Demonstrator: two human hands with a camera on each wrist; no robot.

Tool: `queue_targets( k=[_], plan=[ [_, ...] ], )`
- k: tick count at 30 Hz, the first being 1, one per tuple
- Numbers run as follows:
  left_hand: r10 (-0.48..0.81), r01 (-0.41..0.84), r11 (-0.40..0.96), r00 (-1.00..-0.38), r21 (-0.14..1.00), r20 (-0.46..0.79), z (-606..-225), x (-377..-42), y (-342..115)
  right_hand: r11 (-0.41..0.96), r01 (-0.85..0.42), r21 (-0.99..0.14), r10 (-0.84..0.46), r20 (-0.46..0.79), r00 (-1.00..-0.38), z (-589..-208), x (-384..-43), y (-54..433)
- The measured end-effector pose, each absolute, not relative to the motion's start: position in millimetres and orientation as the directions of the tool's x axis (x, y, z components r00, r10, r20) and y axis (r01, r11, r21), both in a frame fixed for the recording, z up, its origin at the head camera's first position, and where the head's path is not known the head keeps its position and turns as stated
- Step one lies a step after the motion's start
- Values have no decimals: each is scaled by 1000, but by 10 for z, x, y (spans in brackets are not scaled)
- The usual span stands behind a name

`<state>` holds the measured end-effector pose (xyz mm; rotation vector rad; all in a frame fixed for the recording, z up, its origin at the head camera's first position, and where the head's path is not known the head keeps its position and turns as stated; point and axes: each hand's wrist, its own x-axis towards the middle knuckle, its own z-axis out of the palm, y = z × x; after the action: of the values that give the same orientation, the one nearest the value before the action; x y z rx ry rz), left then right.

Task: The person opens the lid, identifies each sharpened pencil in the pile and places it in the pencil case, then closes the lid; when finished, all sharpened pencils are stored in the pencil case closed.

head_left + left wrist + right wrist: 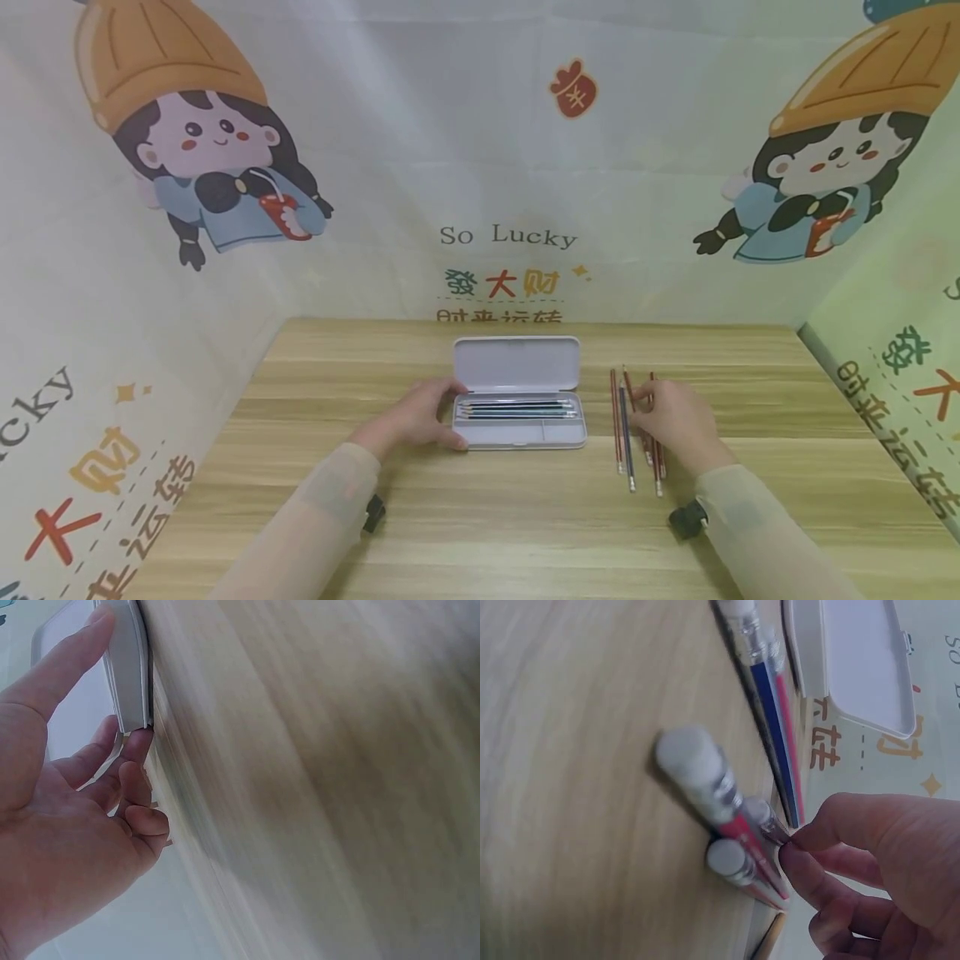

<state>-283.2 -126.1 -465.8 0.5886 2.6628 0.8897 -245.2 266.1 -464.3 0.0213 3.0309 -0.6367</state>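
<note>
A white metal pencil case (495, 432) lies on the table with its lid (517, 364) raised at the back. Several dark pencils (517, 411) fill its rear compartment; the front compartments look bare. My left hand (420, 414) holds the case's left end, thumb at the front edge, fingers around the back corner. To the right of the case, my right hand (681, 423) pinches a pencil (762, 813) between thumb and index finger. Other red pencils (733, 860) with white erasers lie beneath and around that hand. Just left of it are a blue pencil (627, 437) and another red one (617, 421).
The wood-grain table (517, 525) ends at a printed cloth backdrop (382, 158), which also rises on both sides. Small black cameras (686, 520) sit at both wrists over light sleeves (765, 521).
</note>
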Motion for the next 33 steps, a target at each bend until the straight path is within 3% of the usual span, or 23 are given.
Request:
queue_targets(
  k=[11, 22, 33],
  plan=[
    [454, 276, 727, -880, 629, -139, -4664, -2830, -1272, 925, 61, -375, 42, -58, -997, -4647, -2468, 2605],
    [450, 264, 722, -881, 640, -145, -4675, -2840, -1272, 883, 102, -459, 83, -61, -995, -4566, -2420, 2636],
    [457, 271, 718, -879, 641, -140, -4675, -2849, -1270, 857, 9, -516, 34, 40, -999, -4552, -2351, 2731]
  ],
)
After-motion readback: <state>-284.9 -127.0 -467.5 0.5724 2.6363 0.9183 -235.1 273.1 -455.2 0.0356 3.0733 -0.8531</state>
